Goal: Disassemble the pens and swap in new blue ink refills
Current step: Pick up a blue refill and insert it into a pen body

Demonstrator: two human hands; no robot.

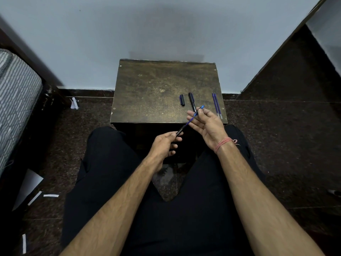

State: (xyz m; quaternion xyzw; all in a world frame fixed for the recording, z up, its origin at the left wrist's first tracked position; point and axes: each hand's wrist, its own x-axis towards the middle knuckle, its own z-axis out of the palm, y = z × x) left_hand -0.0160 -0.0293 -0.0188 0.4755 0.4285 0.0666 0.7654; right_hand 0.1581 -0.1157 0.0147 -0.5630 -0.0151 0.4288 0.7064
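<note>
Now left hand (165, 145) pinches pen barrel (179, 133); right hand (206, 121) fingers pinch blue refill (191, 120) between hands.

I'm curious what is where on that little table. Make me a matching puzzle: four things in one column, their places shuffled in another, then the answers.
Things:
1. loose black pen cap
2. capped black pen
3. pair of thin blue refills
4. black pen barrel

Places:
A. near the worn brown table's right edge
B. pinched in the left hand
C. lying leftmost on the table
D. between the cap and the refills

Pairs: 1-C, 2-D, 3-A, 4-B
</note>
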